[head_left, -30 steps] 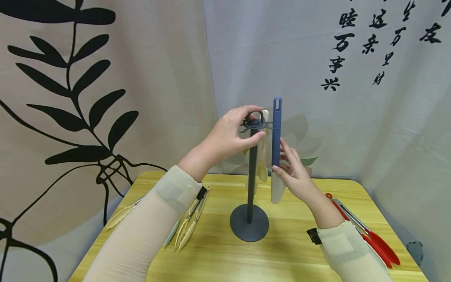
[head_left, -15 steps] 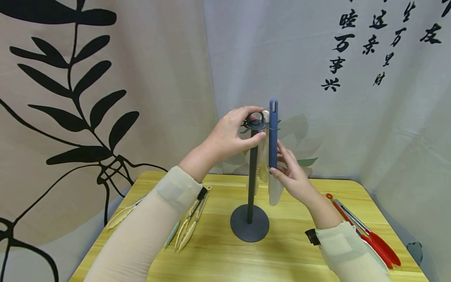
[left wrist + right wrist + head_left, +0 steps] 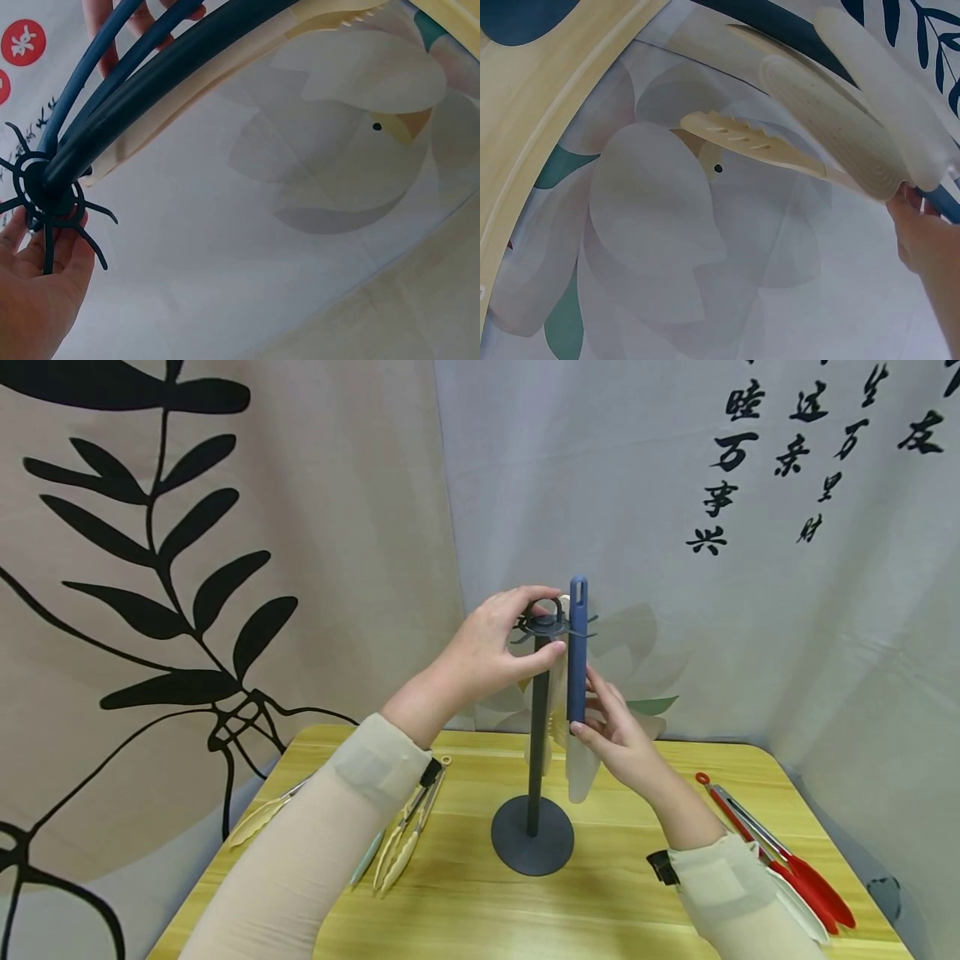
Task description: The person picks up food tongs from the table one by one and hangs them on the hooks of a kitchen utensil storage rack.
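Observation:
A dark grey utensil stand point(image 3: 533, 743) with a ring of hooks at its top stands on the table. My left hand point(image 3: 498, 639) grips that top, thumb in front and fingers over the loop. My right hand point(image 3: 618, 735) pinches blue tongs point(image 3: 577, 660) low on the handle. The tongs are upright beside the hooks, slotted end up, and their two pale heads point(image 3: 889, 97) point down. One hook crosses the handle below the slot; I cannot tell whether it passes through. Behind hangs a cream utensil with a toothed head point(image 3: 750, 142), mostly hidden in the head view.
Left on the table point(image 3: 465, 910) lie cream tongs point(image 3: 405, 843), a pale teal item point(image 3: 367, 860) and another cream-headed utensil point(image 3: 258, 821), partly behind my sleeve. Red tongs point(image 3: 802, 877) lie at the right, with a white-headed utensil point(image 3: 798, 906) beside them. A printed curtain point(image 3: 360, 527) hangs behind.
My right hand has brought the blue tongs left, closer to the stand's pole, and slightly down. My left hand has kept its hold on the stand's top.

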Tool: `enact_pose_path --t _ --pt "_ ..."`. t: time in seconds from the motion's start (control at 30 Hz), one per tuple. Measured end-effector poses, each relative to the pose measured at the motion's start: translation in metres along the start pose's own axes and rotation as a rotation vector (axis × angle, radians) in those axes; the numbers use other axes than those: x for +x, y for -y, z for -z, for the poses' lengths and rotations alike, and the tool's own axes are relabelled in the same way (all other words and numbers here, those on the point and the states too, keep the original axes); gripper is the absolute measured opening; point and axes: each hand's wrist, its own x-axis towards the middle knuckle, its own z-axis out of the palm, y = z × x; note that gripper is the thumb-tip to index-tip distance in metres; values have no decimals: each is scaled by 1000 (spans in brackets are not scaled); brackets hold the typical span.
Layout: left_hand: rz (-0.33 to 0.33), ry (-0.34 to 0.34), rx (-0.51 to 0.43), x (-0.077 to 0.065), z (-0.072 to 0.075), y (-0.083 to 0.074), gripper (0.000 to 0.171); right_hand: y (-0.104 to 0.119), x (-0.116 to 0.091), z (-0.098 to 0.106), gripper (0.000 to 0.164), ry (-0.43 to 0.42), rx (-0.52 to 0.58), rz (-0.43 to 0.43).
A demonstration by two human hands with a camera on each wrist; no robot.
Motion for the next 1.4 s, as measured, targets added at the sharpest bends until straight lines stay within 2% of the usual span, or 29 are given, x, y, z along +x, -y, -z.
enact_pose_path --t 0.57,0.93,1.4 --pt "15 -2 -15 -1 0 2 57 -6 -3 -2 76 7 6 -35" --pt "-6 -2 -7 0 -1 0 58 -10 -5 1 76 -13 2 -28" --pt "-26 -2 13 0 -3 -3 58 -13 -7 7 73 -60 -84 -56"
